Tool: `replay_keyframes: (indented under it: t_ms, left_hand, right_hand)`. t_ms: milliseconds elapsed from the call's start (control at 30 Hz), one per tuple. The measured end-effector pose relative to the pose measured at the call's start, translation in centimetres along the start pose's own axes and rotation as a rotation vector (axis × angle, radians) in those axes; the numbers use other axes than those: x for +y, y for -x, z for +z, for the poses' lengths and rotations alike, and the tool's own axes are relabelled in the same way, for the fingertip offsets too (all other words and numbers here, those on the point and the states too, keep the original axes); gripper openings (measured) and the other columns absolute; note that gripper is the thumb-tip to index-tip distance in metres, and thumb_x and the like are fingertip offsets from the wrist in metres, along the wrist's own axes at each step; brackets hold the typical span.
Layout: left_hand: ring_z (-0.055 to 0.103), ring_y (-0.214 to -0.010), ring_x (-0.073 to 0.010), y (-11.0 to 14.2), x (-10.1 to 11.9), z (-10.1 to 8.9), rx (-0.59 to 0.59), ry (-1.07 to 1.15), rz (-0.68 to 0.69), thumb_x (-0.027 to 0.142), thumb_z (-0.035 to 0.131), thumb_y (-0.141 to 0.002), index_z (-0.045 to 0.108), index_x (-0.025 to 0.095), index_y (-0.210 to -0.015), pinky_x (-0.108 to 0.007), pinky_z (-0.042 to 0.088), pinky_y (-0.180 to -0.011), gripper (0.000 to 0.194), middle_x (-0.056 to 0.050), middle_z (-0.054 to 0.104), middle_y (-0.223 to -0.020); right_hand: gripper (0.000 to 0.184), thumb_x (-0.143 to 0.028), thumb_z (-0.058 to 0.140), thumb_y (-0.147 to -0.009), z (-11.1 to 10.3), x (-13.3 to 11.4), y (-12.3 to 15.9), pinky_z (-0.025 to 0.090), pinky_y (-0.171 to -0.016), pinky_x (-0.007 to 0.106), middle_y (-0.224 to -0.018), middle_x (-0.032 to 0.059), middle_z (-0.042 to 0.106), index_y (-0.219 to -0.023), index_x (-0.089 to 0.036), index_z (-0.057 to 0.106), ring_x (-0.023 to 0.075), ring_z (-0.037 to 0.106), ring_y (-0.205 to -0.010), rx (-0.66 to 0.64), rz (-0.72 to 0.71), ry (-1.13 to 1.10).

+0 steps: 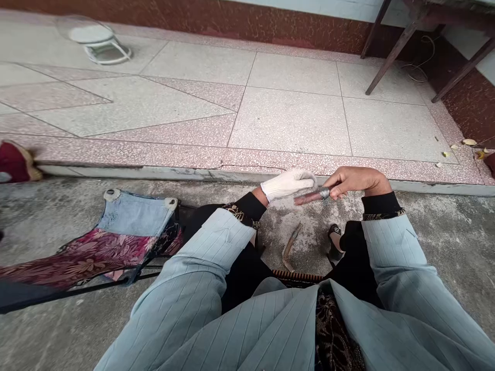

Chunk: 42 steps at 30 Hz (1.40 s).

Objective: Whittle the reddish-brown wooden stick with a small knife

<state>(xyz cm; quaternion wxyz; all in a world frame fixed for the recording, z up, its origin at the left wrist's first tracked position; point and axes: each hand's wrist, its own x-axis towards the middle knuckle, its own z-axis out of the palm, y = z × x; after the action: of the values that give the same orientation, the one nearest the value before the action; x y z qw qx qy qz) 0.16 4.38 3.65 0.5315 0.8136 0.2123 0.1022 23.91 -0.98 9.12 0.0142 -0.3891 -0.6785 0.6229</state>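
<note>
My left hand (288, 184) wears a white knitted glove. Its fingers are curled toward my right hand, and their tips are blurred, so whatever they may hold is hidden. My bare right hand (348, 180) is closed on a wooden-handled tool (309, 197). The reddish-brown handle sticks out to the left below the glove, with grey wire or metal wound round it beside my fingers. The rest of the tool is covered by my hand. On the concrete between my feet lies a bent, wooden-handled tool (286, 252) with a darker, thin upper end.
A folding chair (135, 214) with denim and floral cloth stands at my left. Ahead, a low step edge (174, 173) borders the tiled floor. A white stool (108, 51) is at the far left, a wooden table (394, 56) at the far right. Peel scraps (469, 141) lie near the right wall.
</note>
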Motion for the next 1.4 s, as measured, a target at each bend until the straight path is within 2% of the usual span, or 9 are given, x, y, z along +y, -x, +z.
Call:
replay_keyframes:
  t_ms: [267, 433, 500, 600, 700, 767, 1000, 1233, 1400]
  left_hand:
    - [0.045, -0.055, -0.0083, 0.2, 0.2, 0.5, 0.008, 0.110, -0.049, 0.037, 0.050, -0.089, 0.069, 0.014, -0.087, -0.022, 0.034, -0.054, 0.030, 0.000, 0.058, -0.067]
    - [0.050, -0.060, -0.0108, 0.2, 0.7, 0.2, 0.020, -0.141, -0.022, 0.030, 0.048, -0.086, 0.070, 0.016, -0.087, -0.023, 0.035, -0.059, 0.026, 0.001, 0.060, -0.069]
    - [0.052, -0.062, -0.0118, 0.1, 0.4, 0.1, 0.039, -0.266, -0.013, 0.030, 0.048, -0.086, 0.071, 0.017, -0.086, -0.024, 0.035, -0.060, 0.027, 0.000, 0.062, -0.070]
    - [0.056, -0.066, -0.0129, 0.0, -0.1, 0.0, -0.015, -0.345, 0.044, 0.029, 0.050, -0.085, 0.072, 0.016, -0.087, -0.024, 0.037, -0.063, 0.025, -0.001, 0.065, -0.072]
    - [0.060, -0.074, -0.0135, 0.1, -0.4, -0.2, -0.105, -0.229, 0.077, 0.031, 0.053, -0.086, 0.072, 0.016, -0.091, -0.023, 0.041, -0.070, 0.025, -0.002, 0.069, -0.082]
    - [0.060, -0.074, -0.0134, 0.3, -0.4, -0.6, -0.118, -0.065, 0.047, 0.037, 0.055, -0.088, 0.071, 0.015, -0.093, -0.024, 0.044, -0.070, 0.027, -0.003, 0.069, -0.085]
    - [0.065, -0.079, -0.0167, 0.3, -0.7, -0.9, -0.001, 0.575, 0.094, 0.049, 0.059, -0.091, 0.068, 0.012, -0.097, -0.034, 0.051, -0.081, 0.038, -0.010, 0.069, -0.084]
    - [0.069, -0.079, -0.0200, -0.4, -1.8, -0.4, 0.064, 0.825, 0.153, 0.058, 0.055, -0.092, 0.066, 0.012, -0.111, -0.035, 0.054, -0.077, 0.051, -0.012, 0.070, -0.090]
    - [0.065, -0.072, -0.0138, -0.5, -1.6, -0.2, 0.143, 0.909, 0.133, 0.046, 0.064, -0.090, 0.067, 0.013, -0.104, -0.031, 0.055, -0.075, 0.036, -0.006, 0.066, -0.083]
  right_hand:
    - [0.032, -0.046, 0.067, -0.084, -0.3, 0.1, 0.2, 0.036, -0.056, 0.024, -0.067, -0.0009, 0.059, -0.079, -0.015, 0.068, 0.0088, 0.049, -0.058, 0.417, -0.047, -0.102]
    - [0.026, -0.039, 0.060, -0.087, -0.7, 0.6, -0.8, 0.036, -0.059, 0.029, -0.068, 0.0020, 0.060, -0.080, -0.016, 0.069, 0.0128, 0.051, -0.061, 0.719, 0.284, 0.277]
    - [0.025, -0.037, 0.059, -0.087, -0.3, 0.6, -1.5, 0.035, -0.061, 0.030, -0.072, 0.0041, 0.064, -0.081, -0.016, 0.071, 0.0148, 0.053, -0.065, 0.630, 0.409, 0.459]
    - [0.023, -0.033, 0.062, -0.085, 0.4, 0.5, -2.3, 0.037, -0.060, 0.030, -0.068, 0.0037, 0.064, -0.075, -0.015, 0.071, 0.0138, 0.054, -0.061, 0.199, 0.447, 0.479]
    - [0.025, -0.038, 0.066, -0.085, 0.6, 0.3, -1.9, 0.040, -0.060, 0.027, -0.066, 0.0009, 0.064, -0.085, -0.014, 0.075, 0.0111, 0.054, -0.060, -0.127, 0.238, 0.252]
    - [0.032, -0.042, 0.071, -0.082, 0.4, 0.3, -1.1, 0.040, -0.058, 0.024, -0.070, 0.0002, 0.066, -0.097, -0.014, 0.076, 0.0097, 0.054, -0.060, -0.129, 0.046, 0.077]
    - [0.032, -0.045, 0.073, -0.084, 0.5, 0.7, -1.1, 0.040, -0.049, 0.020, -0.103, 0.0078, 0.070, -0.097, -0.016, 0.074, 0.0060, 0.056, -0.061, 0.594, -0.492, -0.407]
    - [0.044, -0.058, 0.073, -0.080, 0.6, 0.0, -2.9, 0.043, -0.044, 0.019, -0.125, 0.0136, 0.065, -0.096, -0.017, 0.070, 0.0147, 0.067, -0.084, 0.802, -0.655, -0.545]
    - [0.044, -0.058, 0.072, -0.081, 0.2, 0.0, -2.6, 0.044, -0.043, 0.018, -0.127, 0.0127, 0.065, -0.099, -0.018, 0.069, 0.0148, 0.067, -0.087, 0.845, -0.681, -0.546]
